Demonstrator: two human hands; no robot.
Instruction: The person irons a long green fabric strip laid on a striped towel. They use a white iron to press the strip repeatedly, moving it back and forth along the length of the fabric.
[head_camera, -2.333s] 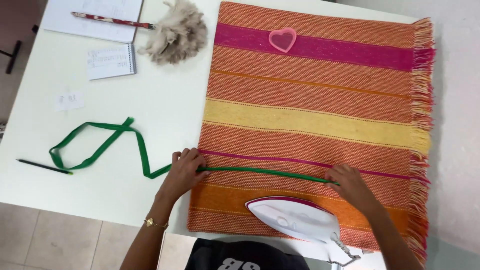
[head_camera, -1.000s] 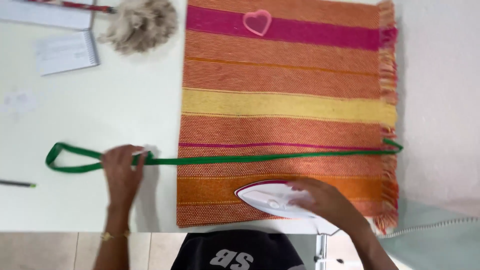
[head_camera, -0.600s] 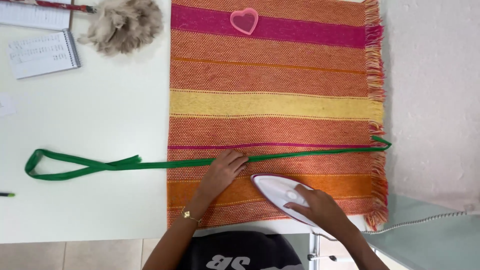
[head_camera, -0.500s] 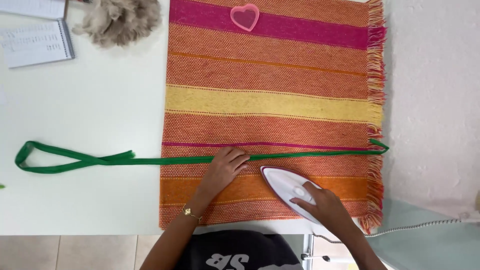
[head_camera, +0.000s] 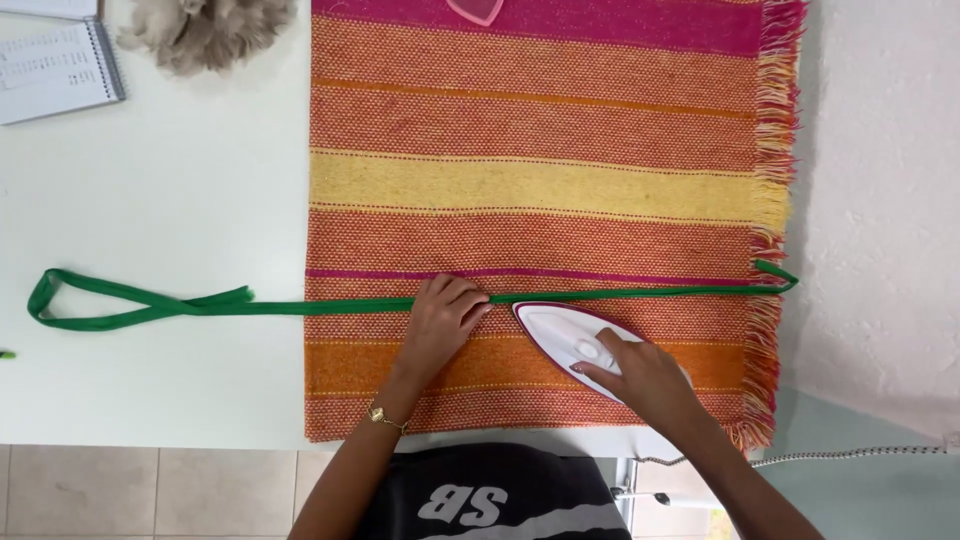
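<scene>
Green ribbon (head_camera: 300, 304) stretched flat across striped blanket (head_camera: 540, 190) and white counter (head_camera: 180, 200). Left hand (head_camera: 440, 318) pins it, fingers flat, nothing grasped. Right hand (head_camera: 640, 375) closed on iron (head_camera: 560, 328), whose tip has just reached ribbon; pressing now under way.

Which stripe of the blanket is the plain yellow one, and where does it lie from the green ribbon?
The wide yellow stripe across the blanket's middle, above the ribbon; the other stripes are orange, red or pink.
</scene>
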